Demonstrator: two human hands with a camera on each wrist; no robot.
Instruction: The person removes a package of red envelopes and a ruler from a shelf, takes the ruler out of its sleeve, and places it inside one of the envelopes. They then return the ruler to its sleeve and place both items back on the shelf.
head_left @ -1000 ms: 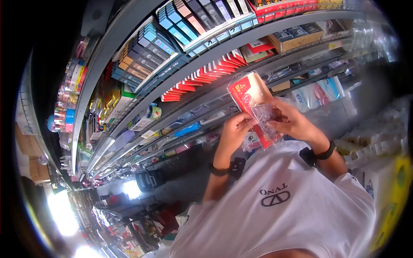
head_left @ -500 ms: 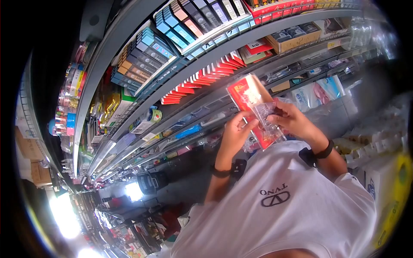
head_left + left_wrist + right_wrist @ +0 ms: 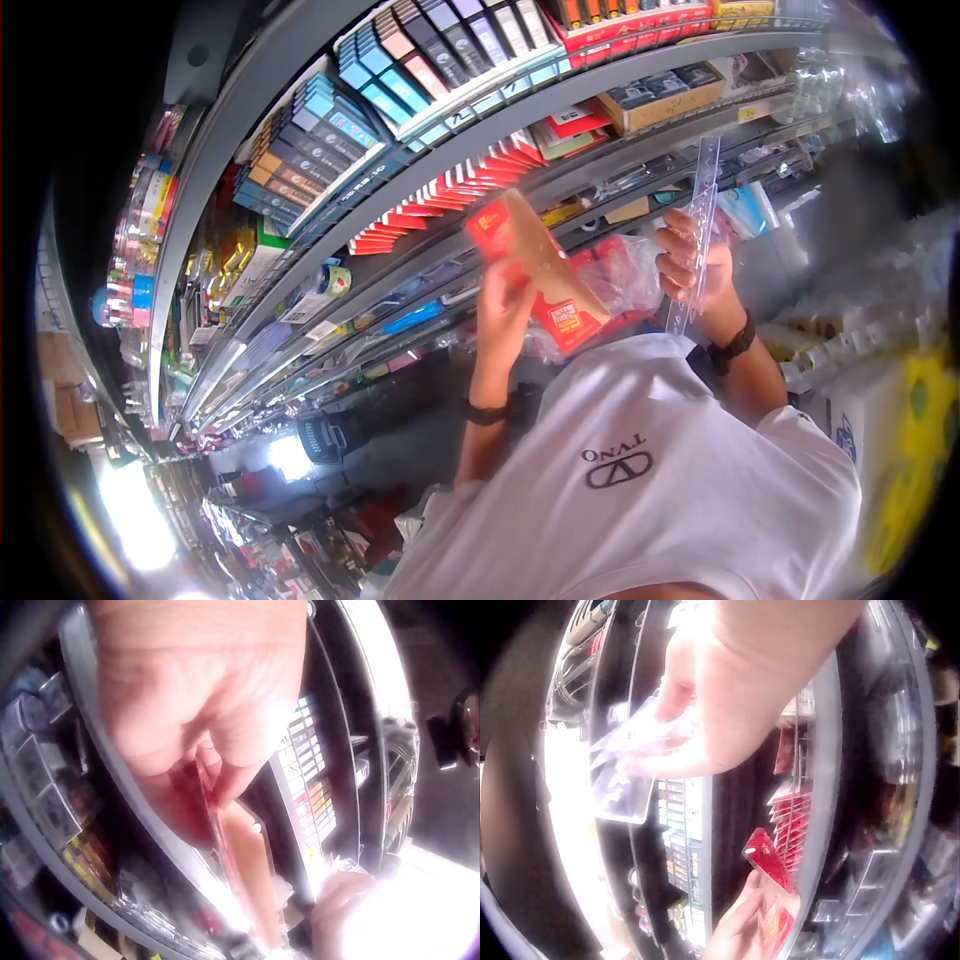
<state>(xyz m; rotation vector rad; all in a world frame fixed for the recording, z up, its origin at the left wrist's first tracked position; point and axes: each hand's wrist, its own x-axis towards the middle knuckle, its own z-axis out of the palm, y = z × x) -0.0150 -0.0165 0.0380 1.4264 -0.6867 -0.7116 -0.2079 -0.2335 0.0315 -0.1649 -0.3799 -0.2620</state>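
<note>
In the head view my left hand (image 3: 505, 305) pinches a flat red-and-tan cardboard packet (image 3: 552, 265), which is tilted and blurred. The left wrist view shows the packet's tan face (image 3: 251, 862) and thin red edge below the thumb and fingers. My right hand (image 3: 697, 265), a short way to the right, grips an upright strip-like piece of clear plastic (image 3: 706, 180) with faint marks. Seen from the right wrist, this clear plastic piece (image 3: 622, 799) is flat with rounded corners, its upper part behind the fingers.
Beyond the hands, a rack of red packets (image 3: 440, 195) sits on the shelf, below rows of small boxes (image 3: 375, 80). A crumpled clear bag (image 3: 630, 275) with red in it shows between my hands. Shelving (image 3: 230, 340) runs away to the left; white and yellow goods (image 3: 890, 440) stand at right.
Both hands were together at the packet and clear plastic; now they are apart. The packet has swung left with my left hand, and the clear plastic stands upright in my right hand.
</note>
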